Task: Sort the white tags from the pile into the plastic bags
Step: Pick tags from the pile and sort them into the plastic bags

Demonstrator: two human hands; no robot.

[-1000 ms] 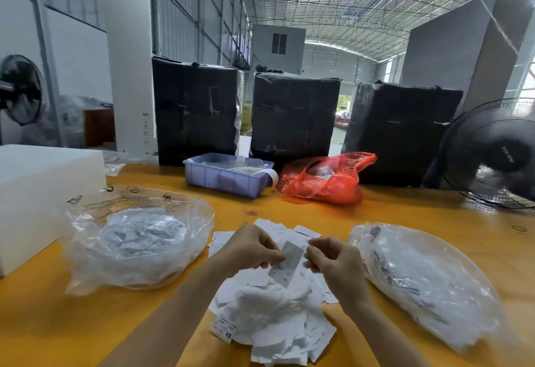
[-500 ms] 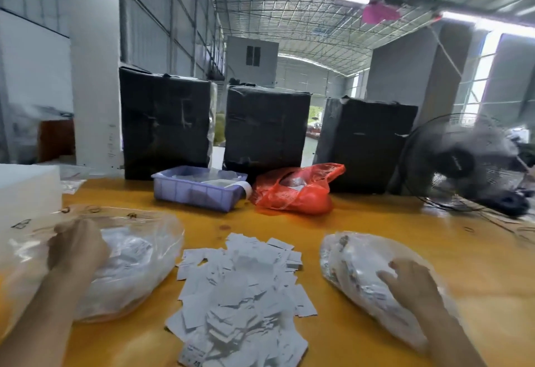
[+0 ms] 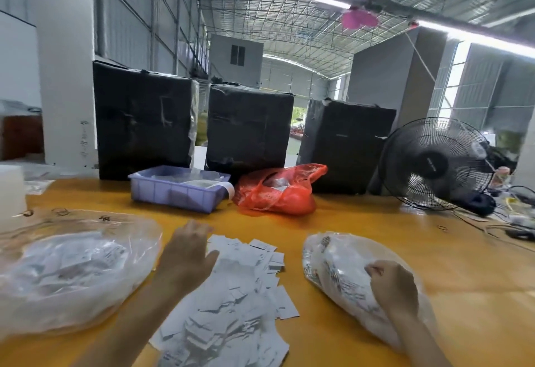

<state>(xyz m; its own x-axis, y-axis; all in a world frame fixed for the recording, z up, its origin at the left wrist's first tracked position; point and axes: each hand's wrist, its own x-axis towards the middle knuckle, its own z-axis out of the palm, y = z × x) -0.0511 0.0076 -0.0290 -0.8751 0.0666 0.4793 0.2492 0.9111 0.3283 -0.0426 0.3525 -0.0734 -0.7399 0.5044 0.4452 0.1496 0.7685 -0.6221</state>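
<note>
White paper tags point(image 3: 231, 303) lie heaped on the yellow table point(image 3: 362, 222), between two clear plastic bags. Her left hand point(image 3: 188, 253) hovers spread open over the heap's far left edge, beside the left bag point(image 3: 66, 268); the right hand point(image 3: 393, 288) rests curled on the right bag point(image 3: 338, 274), its grip unclear

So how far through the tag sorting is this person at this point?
Partly done. Both clear bags, left bag and right bag, already hold many tags. In hand: the right hand rests on the right bag, the left hand reaches over the pile. Left: a large pile of white tags still covers the table.
</note>
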